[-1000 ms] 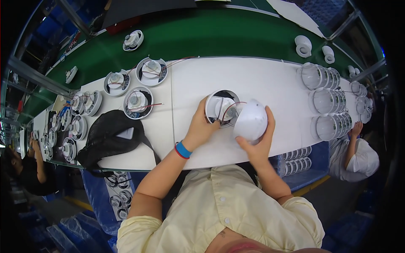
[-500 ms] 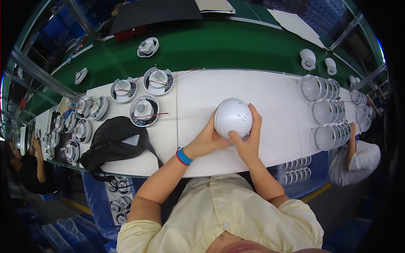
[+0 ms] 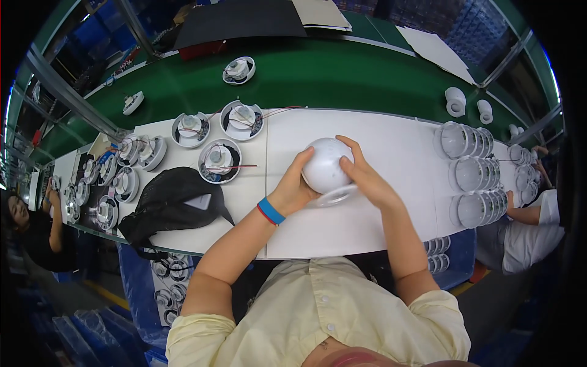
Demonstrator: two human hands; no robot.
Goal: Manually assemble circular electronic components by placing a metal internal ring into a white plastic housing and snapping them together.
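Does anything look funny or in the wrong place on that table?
Maybe the floppy black bag, slumped on the white table beside the wired white units. It looks like a personal thing among work parts. I see no spill.

white sphere [image 3: 326,168] partly behind right hand [image 3: 370,178], shirt [image 3: 284,312] cropped below

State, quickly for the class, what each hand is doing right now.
Left hand: closed around the left side of the white ball-shaped housing.
Right hand: holding the same housing, thumb and fingers on its right side.
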